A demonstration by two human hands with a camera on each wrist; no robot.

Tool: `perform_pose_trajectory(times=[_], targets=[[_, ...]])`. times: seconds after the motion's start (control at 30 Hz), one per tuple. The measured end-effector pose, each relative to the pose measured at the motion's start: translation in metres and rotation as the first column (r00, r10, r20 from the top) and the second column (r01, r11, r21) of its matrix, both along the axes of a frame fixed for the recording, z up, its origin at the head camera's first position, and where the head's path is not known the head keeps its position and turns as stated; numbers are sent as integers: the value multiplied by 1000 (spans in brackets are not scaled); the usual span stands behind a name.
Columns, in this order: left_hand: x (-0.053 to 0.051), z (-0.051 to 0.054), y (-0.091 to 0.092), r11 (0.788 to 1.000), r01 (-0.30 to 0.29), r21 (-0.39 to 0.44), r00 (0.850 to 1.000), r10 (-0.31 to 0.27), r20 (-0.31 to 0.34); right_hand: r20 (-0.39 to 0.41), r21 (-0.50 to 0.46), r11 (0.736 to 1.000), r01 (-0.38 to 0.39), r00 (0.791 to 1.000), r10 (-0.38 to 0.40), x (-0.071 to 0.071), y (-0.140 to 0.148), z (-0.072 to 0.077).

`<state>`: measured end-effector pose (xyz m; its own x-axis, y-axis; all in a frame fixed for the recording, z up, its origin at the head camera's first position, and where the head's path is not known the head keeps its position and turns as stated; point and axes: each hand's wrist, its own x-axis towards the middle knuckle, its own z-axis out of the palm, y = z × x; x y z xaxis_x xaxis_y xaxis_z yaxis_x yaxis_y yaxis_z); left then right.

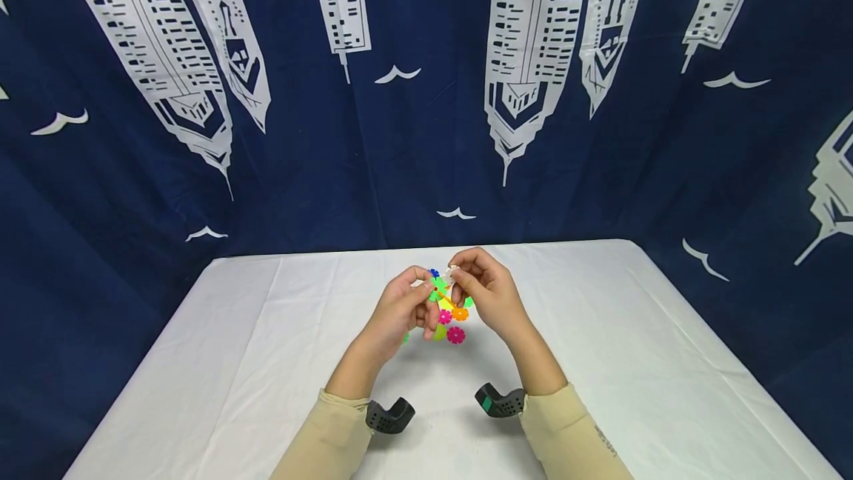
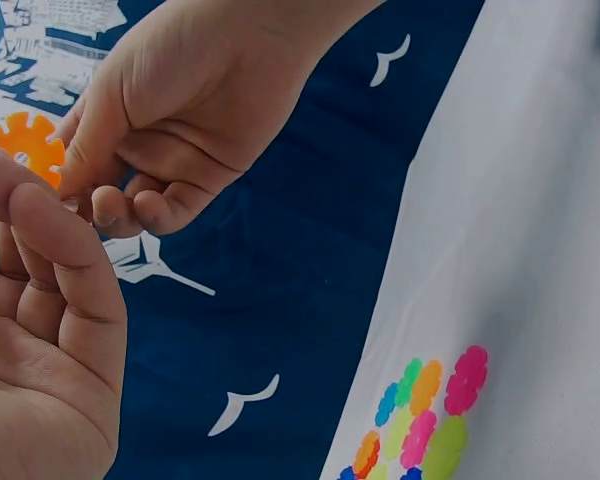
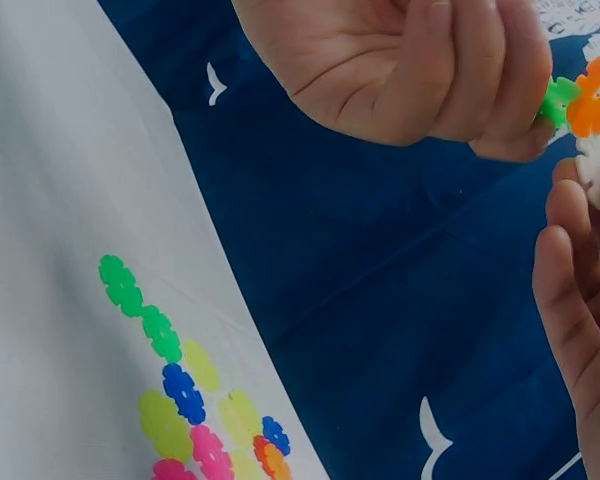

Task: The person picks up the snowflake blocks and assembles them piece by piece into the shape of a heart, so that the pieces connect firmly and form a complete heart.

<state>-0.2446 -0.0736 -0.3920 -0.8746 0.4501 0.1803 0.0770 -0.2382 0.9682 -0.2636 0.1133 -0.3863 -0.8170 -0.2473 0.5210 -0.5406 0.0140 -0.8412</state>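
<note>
My left hand (image 1: 400, 310) pinches a green notched snowflake disc (image 1: 436, 289) between thumb and fingers, above the table. Beside that disc is an orange notched disc (image 3: 595, 98), which seems joined to the green one. A white notched disc (image 1: 452, 272) is pinched by my right hand (image 1: 489, 291), close to the orange disc. In the right wrist view the white disc (image 3: 594, 172) lies just below the orange one; whether they touch, I cannot tell. Fingers partly hide the pieces in the left wrist view, where the orange disc (image 2: 30, 148) shows most.
Several loose discs lie on the white table (image 1: 266, 361) beneath and behind my hands, among them a pink disc (image 1: 456, 335), an orange disc (image 1: 460, 313) and a green disc (image 3: 120, 285). A dark blue printed curtain (image 1: 413, 147) hangs behind the table.
</note>
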Motion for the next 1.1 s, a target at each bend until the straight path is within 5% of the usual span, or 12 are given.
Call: perform_pose_trajectory(times=[0.3, 0.63, 0.83, 1.1], targets=[[6, 7, 0, 997, -31, 64, 998, 27, 63, -206, 90, 989, 119, 974, -99, 12, -8, 9], [17, 21, 5, 988, -65, 138, 995, 55, 78, -378, -16, 979, 203, 905, -194, 20, -19, 14], [21, 25, 5, 989, -91, 115, 993, 81, 86, -394, -34, 983, 183, 901, -181, 20, -20, 14], [22, 30, -1, 992, -46, 116, 996, 36, 83, -384, 31, 989, 142, 916, -120, 23, -16, 22]])
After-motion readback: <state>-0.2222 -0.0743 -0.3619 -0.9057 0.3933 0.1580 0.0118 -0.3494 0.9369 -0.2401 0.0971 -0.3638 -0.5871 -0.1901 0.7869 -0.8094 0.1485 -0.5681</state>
